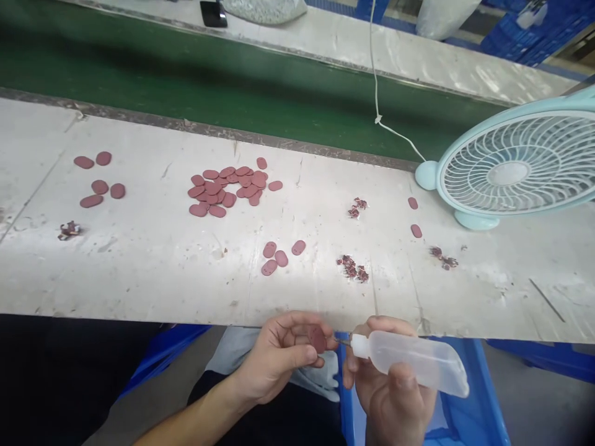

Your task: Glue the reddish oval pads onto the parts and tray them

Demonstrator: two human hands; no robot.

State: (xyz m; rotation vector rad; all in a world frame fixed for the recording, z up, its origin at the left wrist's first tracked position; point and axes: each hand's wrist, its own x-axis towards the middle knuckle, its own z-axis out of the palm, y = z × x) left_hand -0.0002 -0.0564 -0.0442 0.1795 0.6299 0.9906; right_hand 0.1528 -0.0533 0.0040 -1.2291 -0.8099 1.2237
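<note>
- Two hands of yours are at work just off the near edge of the desk (pixel 153 263), low in your view.
- Your left hand (pixel 276 359) is clamped on a red oval disc (pixel 317 340), pinching it between thumb and fingers, with its flat face showing.
- Your right hand (pixel 395 387) is closed around a translucent squeeze bottle (pixel 418 359), which lies nearly level with its white cap toward your left hand.
- The bottle's thin metal nozzle (pixel 343 341) points at the held disc and ends just beside it; you cannot tell whether the tip touches your left fingertips.
- Beyond your hands, four loose discs (pixel 281 258) lie near the front of the desk, a few of them bearing small dark marks.
- Farther back you have a spread-out pile of discs (pixel 211 187), many overlapping, and to its left a group of five discs (pixel 99 186).
- To the right sit clusters of small dark-red pieces (pixel 353 268), then two discs (pixel 416 230) near a pale-blue fan (pixel 509 173).
- Below your right hand, you see a blue crate (pixel 486 390).
</note>
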